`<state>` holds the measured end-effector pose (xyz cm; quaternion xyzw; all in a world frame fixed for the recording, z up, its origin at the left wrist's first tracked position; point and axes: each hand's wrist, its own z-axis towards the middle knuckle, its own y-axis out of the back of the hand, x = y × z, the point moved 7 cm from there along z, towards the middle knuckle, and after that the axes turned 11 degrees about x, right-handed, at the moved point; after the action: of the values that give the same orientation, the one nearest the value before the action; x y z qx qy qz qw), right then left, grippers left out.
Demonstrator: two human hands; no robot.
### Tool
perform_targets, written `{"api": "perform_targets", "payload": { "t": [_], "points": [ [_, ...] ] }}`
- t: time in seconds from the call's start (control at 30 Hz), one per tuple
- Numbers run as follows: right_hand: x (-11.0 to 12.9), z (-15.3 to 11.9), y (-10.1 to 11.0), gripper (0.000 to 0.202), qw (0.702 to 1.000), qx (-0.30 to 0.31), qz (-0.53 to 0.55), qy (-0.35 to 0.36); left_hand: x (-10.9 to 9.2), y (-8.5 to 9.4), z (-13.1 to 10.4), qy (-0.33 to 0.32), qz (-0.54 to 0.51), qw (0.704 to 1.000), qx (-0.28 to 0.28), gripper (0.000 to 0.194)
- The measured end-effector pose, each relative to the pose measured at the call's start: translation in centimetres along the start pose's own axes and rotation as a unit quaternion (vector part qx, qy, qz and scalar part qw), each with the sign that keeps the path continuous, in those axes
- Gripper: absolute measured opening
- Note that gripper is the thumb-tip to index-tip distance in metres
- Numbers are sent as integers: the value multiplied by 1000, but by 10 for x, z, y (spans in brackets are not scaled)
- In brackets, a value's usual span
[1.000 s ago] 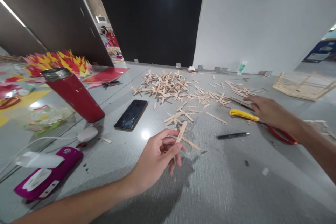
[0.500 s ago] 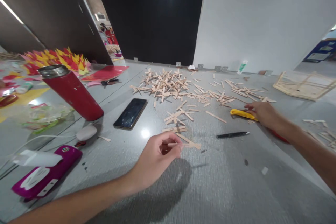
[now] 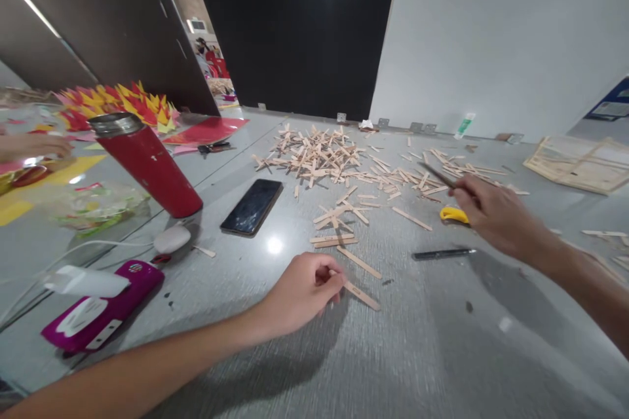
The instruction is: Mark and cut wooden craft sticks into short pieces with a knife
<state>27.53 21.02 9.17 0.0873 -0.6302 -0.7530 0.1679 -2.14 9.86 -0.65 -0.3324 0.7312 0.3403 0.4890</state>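
My left hand (image 3: 302, 291) pinches one end of a flat wooden craft stick (image 3: 363, 296) between thumb and fingers, just above the table. The stick points away to the lower right, with a small dark mark on its face. Another craft stick (image 3: 360, 263) lies beyond it. My right hand (image 3: 484, 206) is raised and closed round a slim dark tool (image 3: 439, 175) that juts out to the upper left; its kind I cannot tell. Below that hand lies a yellow-handled tool (image 3: 454, 215), partly hidden. A black pen (image 3: 443, 254) rests nearer to me.
A heap of craft sticks (image 3: 319, 154) spreads across the far table. At left are a phone (image 3: 252, 207), a red flask (image 3: 152, 167) and a purple device (image 3: 105, 308) with cables. A stick frame (image 3: 580, 163) stands at far right. Another person's hand (image 3: 37, 147) shows at far left.
My right hand has lifted from beside the yellow-handled tool and now holds the slim dark tool. My left hand has tipped its craft stick downward, showing the flat face. The other person's hand has come further into view.
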Motion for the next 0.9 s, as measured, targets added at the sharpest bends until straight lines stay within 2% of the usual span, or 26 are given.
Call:
{"api": "perform_targets", "payload": {
  "t": [0.1,0.17,0.27,0.4,0.47,0.53,0.6,0.7,0.9],
  "points": [
    [58,-24,-6,30,993,63,52,86,-3,-1,-2,2,12,1000,-9,17],
    [89,-46,-17,30,979,100,114,137,-4,-2,-2,4,17,1000,-8,17],
    [114,-79,-39,32,954,151,198,167,-2,-3,-2,8,22,1000,4,19],
    [116,-114,-65,30,948,190,208,150,2,-7,-1,14,27,999,41,21],
    [115,-127,-75,32,947,207,183,165,3,-8,-1,16,29,998,59,21],
    [115,-135,-81,42,950,199,142,192,3,-10,-1,16,33,997,74,22],
    [118,-140,-80,52,956,153,92,232,2,-11,-1,17,39,995,85,26],
    [127,-142,-74,58,956,94,21,278,2,-12,-1,20,46,994,93,29],
    [132,-140,-72,54,951,94,11,293,3,-12,0,26,50,994,94,30]
  ]
}}
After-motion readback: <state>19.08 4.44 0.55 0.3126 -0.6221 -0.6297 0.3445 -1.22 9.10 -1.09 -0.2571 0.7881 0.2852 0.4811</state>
